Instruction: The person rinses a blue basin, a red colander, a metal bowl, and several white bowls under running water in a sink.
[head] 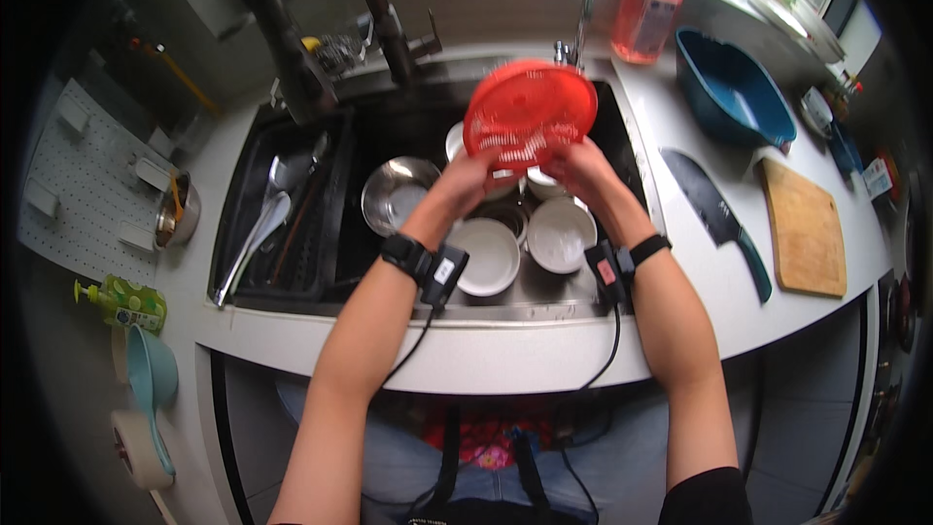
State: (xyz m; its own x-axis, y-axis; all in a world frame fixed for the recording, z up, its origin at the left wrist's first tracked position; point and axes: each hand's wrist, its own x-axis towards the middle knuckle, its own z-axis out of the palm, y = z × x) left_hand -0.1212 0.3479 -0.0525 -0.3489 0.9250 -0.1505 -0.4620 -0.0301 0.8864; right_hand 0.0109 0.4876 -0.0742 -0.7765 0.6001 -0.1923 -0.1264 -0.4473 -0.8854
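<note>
A red plastic colander [531, 106] is held up over the right part of the sink, tilted, with its perforated side partly turned to me. My left hand [474, 179] grips its near left edge, and my right hand [579, 164] grips its near right edge. Below lie several white bowls [485, 255], some half hidden by my hands and the colander. To their left rests a stainless steel bowl [399, 193]. Each wrist wears a black strap with a small cabled device.
A black drainer tray [291, 233] at the sink's left holds ladles [262, 233]. The dark faucet [386, 22] rises behind. A cleaver [711, 204], a cutting board [805, 233], a blue basin [732, 91] and a pink pump bottle [646, 14] occupy the right counter.
</note>
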